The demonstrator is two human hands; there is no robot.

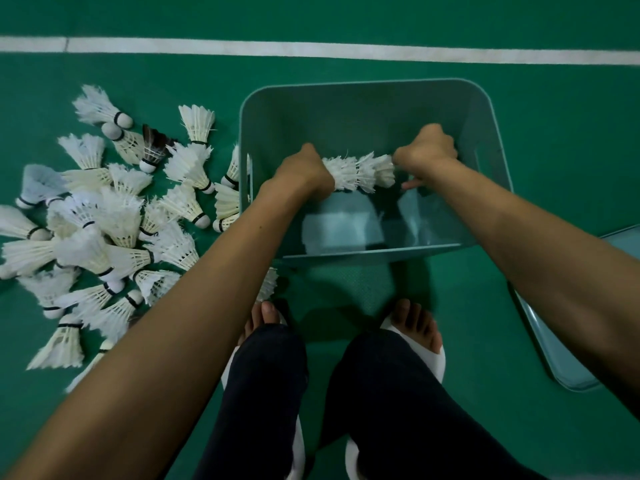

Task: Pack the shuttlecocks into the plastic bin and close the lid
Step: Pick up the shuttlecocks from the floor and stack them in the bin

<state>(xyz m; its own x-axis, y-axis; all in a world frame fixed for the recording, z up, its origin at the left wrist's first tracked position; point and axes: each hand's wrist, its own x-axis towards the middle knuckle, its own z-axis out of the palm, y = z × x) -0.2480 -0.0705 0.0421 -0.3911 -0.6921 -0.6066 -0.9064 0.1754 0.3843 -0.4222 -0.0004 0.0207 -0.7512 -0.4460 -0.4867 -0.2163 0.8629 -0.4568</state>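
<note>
Status: early stage. Both hands are inside the plastic bin (363,84), which stands open on the green floor (519,22). The left hand (304,171) and the right hand (427,147) are closed on opposite ends of one nested row of shuttlecocks (360,171), held level above the bin bottom. Nothing else in the bin can be confirmed; pale patches on its bottom may be reflections.

Outstanding: the main pile of shuttlecocks (104,220) lies loose on the floor just left of the bin, one dark-feathered shuttlecock (156,143) among them. A stray shuttlecock (268,284) lies by the person's left foot. The lid (561,341) lies on the floor to the right, off the bin.

Surroundings: a white court line (311,50) runs beyond the bin. In my judgement nothing blocks the bin; the stray by the foot risks being trodden on.
</note>
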